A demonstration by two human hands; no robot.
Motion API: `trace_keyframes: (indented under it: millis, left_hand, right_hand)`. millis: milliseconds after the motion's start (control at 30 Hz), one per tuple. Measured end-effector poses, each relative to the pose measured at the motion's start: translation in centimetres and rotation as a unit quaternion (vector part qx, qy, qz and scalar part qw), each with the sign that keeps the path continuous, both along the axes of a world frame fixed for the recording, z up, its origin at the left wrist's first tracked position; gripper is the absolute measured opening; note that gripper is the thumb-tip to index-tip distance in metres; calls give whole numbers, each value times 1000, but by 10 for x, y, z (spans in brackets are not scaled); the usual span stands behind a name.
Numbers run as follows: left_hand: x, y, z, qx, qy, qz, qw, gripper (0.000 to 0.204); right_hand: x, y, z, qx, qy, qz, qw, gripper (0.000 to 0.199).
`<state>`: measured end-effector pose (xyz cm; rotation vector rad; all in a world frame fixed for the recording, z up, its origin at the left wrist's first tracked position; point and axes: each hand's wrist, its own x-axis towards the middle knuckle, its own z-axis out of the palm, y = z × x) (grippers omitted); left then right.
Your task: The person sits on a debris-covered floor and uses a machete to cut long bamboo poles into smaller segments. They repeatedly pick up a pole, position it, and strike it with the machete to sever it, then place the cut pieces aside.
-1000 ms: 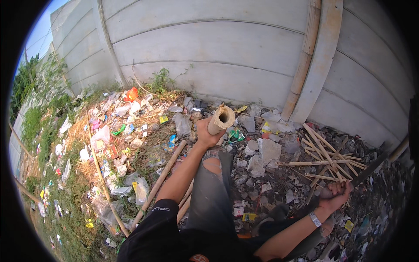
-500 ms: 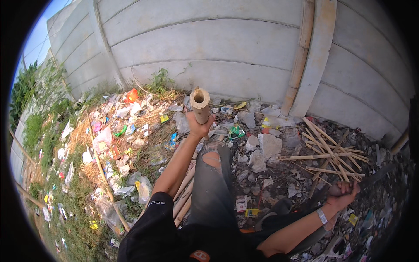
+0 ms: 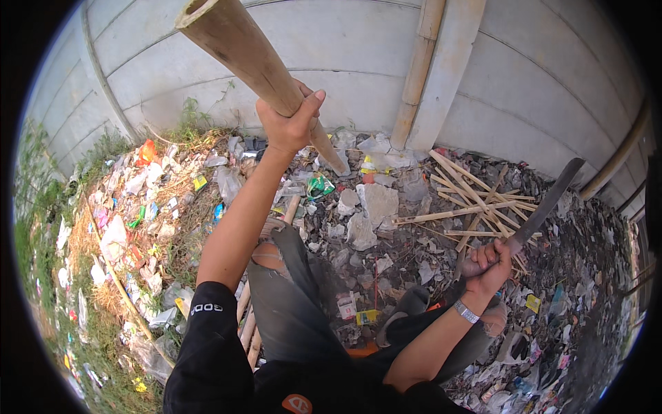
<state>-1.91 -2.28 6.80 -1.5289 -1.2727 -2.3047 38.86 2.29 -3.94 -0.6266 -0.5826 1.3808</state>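
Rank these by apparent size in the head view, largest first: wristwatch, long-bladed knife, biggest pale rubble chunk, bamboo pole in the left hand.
1. Bamboo pole, though its upper end looks close to the camera, which likely enlarges it
2. Long-bladed knife
3. Biggest pale rubble chunk
4. Wristwatch

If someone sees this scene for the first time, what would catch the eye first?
Probably the thick bamboo pole, slanting up in the left hand, at upper left. Next, the long-bladed knife in the right hand, at the right. Left of it, pale sticks lie crisscrossed on littered ground.
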Motion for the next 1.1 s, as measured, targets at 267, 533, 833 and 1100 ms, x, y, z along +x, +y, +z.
trace_keyframes:
  millis: [267, 533, 833, 1100]
  left_hand:
    - [8, 86, -126, -243, 159, -88, 953, 18]
    - [34, 86, -135, -264, 204, -108, 937, 19]
    - [42, 73, -129, -270, 195, -107, 937, 20]
    - [40, 84, -135, -282, 163, -116, 938, 20]
  right_hand:
    - [-54, -32, 20, 52, -231, 87, 968, 14]
    - [-84, -109, 86, 208, -241, 107, 942, 46]
    - [-58, -160, 108, 272, -233, 87, 930, 53]
    - [-99, -133, 72, 221, -416, 103, 876, 44]
